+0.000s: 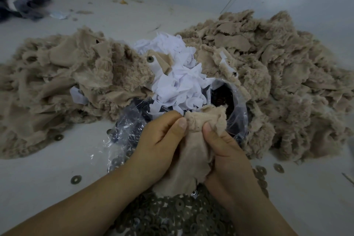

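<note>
Beige plush fabric piece [193,151] was pinched by left hand [161,143] and right hand [228,157] | washer heap [172,214] near | clear bag [229,101] far.

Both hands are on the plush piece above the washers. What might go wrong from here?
1. The plush piece, pinched by the left hand and right hand, hangs down to the washers; dragging it may scatter more, like the stray washer.
2. The open bag sits just behind the hands; a forward push might spill it.
3. Set down, the piece could get lost in the same-coloured plush piles.
</note>
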Demonstrator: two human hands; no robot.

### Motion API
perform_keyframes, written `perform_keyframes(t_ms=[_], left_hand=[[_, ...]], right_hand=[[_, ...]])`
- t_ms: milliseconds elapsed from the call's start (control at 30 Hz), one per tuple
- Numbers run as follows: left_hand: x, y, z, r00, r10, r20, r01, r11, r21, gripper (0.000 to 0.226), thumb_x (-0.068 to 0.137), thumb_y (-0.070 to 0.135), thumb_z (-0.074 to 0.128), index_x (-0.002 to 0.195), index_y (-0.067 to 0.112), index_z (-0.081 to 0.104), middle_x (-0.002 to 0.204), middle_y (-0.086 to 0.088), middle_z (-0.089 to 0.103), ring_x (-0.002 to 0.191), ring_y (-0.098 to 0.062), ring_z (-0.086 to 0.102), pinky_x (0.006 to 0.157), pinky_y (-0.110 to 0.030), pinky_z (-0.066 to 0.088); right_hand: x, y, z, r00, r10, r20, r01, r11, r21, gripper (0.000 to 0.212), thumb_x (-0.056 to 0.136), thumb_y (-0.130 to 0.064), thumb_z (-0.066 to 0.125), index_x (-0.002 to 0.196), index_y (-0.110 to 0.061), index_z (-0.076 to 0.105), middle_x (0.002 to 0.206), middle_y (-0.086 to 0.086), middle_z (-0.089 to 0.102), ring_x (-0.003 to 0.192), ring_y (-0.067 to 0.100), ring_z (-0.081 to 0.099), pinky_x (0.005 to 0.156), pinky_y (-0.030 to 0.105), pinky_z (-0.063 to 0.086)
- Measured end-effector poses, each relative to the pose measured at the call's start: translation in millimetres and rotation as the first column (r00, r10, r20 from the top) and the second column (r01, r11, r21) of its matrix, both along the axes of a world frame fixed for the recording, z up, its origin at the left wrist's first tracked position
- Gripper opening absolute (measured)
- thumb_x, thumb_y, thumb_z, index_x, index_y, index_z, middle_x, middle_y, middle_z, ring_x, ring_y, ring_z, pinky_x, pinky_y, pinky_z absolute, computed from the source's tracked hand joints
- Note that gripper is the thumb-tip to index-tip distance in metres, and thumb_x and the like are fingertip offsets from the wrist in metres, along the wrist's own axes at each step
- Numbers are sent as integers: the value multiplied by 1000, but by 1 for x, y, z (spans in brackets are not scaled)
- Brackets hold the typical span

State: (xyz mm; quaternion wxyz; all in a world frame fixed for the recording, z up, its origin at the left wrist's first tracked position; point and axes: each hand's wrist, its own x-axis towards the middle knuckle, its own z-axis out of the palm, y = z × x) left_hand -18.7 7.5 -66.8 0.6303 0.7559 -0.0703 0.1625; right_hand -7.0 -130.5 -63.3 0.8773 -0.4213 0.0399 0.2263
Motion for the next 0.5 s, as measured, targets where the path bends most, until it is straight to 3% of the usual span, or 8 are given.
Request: perform_keyframes(t_ms=[100,200,300,400,500], left_hand=[[-2,-3,6,999,34,36,-35,998,50,35,88,43,56,78,11,62,65,-1,54,60,-19,48,54,-34,42],[-3,-5,5,998,47,36,-48,998,34,25,91,24,59,82,2,67,71,-13,60,68,-29,56,61,-46,47],[-4,-2,3,992,54,113,-65,993,98,20,91,15,59,79,2,69,72,-5,63,69,-21,59,64,-43,49],[-7,-1,4,980,38,193,-70,985,160,22,88,18,56,78,4,69,74,-1,64,72,-18,61,66,-35,50],[-10,0,7,984,62,165,-84,988,132,20,87,22,55,80,8,67,74,3,62,70,-15,59,64,-29,47]], right_hand=[[0,-1,-6,999,15,36,-14,1000,-25,30,89,-15,60,113,-4,73,117,22,71,108,33,69,87,38,59],[1,-1,-9,997,-6,82,10,999,-49,26,80,-6,64,102,-8,78,107,17,74,99,28,72,80,34,60],[1,-4,-9,993,2,117,2,999,-33,25,82,-14,65,103,-2,73,102,20,70,97,30,68,82,38,57],[-2,-5,-10,993,-16,114,24,998,-65,43,89,-35,67,111,2,69,116,28,67,110,37,66,94,45,55],[-3,-3,-12,987,-66,146,75,996,-56,31,94,-28,60,110,-5,73,117,24,69,112,35,67,90,39,57]])
